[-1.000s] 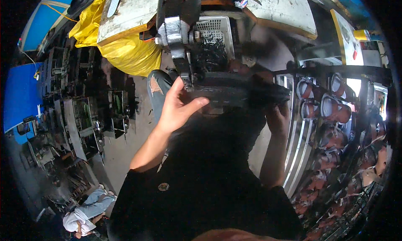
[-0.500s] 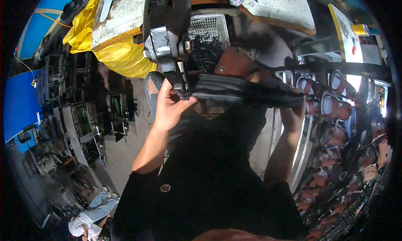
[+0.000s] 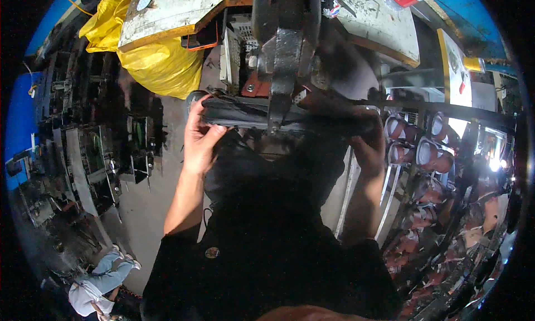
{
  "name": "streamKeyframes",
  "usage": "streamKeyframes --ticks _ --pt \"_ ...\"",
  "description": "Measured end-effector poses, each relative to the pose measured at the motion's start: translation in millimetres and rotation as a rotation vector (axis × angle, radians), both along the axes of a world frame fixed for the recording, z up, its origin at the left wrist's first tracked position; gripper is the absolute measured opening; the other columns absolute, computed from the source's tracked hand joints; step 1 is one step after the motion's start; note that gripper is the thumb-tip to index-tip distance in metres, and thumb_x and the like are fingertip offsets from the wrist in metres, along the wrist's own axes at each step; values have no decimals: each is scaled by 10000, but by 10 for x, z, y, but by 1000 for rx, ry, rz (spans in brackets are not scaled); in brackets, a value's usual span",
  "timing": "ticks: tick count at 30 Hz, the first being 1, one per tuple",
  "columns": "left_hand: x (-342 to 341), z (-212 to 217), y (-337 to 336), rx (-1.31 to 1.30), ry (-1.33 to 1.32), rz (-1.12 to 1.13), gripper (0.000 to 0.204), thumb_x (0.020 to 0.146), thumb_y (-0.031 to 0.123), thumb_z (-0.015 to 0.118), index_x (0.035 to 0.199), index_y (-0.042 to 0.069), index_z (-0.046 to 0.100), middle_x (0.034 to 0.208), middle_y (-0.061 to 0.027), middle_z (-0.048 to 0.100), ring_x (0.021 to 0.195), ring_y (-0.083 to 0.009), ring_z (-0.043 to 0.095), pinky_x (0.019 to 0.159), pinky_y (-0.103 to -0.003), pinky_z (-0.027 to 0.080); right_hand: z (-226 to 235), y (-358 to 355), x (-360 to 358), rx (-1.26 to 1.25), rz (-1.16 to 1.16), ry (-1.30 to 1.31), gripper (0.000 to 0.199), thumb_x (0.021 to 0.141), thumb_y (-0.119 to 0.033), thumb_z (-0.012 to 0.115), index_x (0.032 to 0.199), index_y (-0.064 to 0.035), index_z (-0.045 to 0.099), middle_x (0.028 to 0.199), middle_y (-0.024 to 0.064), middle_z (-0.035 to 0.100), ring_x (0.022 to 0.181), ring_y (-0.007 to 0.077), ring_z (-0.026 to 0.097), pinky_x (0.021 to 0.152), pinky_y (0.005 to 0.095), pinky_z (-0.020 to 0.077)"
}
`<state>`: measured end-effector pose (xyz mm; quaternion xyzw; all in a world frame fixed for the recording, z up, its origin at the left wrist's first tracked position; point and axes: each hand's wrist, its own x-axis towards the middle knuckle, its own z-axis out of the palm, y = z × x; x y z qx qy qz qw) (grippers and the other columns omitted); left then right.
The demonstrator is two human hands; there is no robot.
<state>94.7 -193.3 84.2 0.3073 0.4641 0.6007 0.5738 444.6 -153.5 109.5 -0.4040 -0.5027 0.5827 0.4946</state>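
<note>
Between my hands, held level across my lap, is a long black piece with a ridged edge (image 3: 237, 116) that looks like a shoe sole. My left hand (image 3: 202, 132) grips its left end, thumb beneath and fingers over the top. The right end is in my right hand (image 3: 368, 137); deep shadow blurs those fingers. A dark metal machine arm (image 3: 287, 47) comes down in front of me, and its narrow tip (image 3: 275, 117) crosses the middle of the sole. Whether the tip presses on it I cannot tell. Behind the sole lies a reddish-brown part (image 3: 256, 85).
White worktops (image 3: 167, 21) flank the machine, with a yellow sack (image 3: 167, 73) below the left one. A white basket (image 3: 242, 28) stands behind. Brown sandals (image 3: 432, 153) fill racks at right. Metal frames (image 3: 83, 165) and a person in pale clothes (image 3: 92, 290) are at left.
My left hand has gone from right beside the machine's tip to well left of it. The tip now crosses the sole's middle rather than its left end. The view has shifted.
</note>
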Motion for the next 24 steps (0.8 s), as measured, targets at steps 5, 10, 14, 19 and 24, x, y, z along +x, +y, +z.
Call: streamKeyframes --ticks 5,10,14,19,24 --pt "-167 -27 29 47 -1 33 641 834 -29 680 1423 52 442 1337 -52 546 1144 -142 573 987 -309 472 -164 48 -201 30 -2 -25 464 767 -82 716 1196 -9 552 1236 148 589 1185 258 540 1049 392 382" --pt "-219 -10 50 62 -80 42 643 869 -19 671 1452 50 408 1434 -57 488 1192 -150 556 1017 -320 460 -198 79 -260 88 32 -108 471 752 -98 709 1189 -7 559 1240 154 585 1185 273 537 1049 391 384" --pt "-268 -74 45 70 -93 36 654 877 -7 672 1463 52 388 1429 -58 492 1201 -155 553 1023 -326 463 -169 81 -302 102 63 -86 469 754 -97 702 1192 -6 560 1234 152 585 1177 275 539 1047 394 388" --pt "-221 8 53 53 -140 37 682 891 3 658 1491 82 344 1418 -80 501 1220 -177 547 1042 -364 452 -81 103 -348 112 100 -113 452 774 -77 689 1199 -4 553 1225 144 584 1174 262 545 1034 384 409" --pt "-199 -3 64 34 -199 31 681 910 -4 622 1507 116 316 1355 -90 537 1204 -205 562 1056 -422 443 -55 80 -439 99 99 -6 449 799 -73 682 1213 12 529 1229 146 576 1170 248 556 1030 383 416"
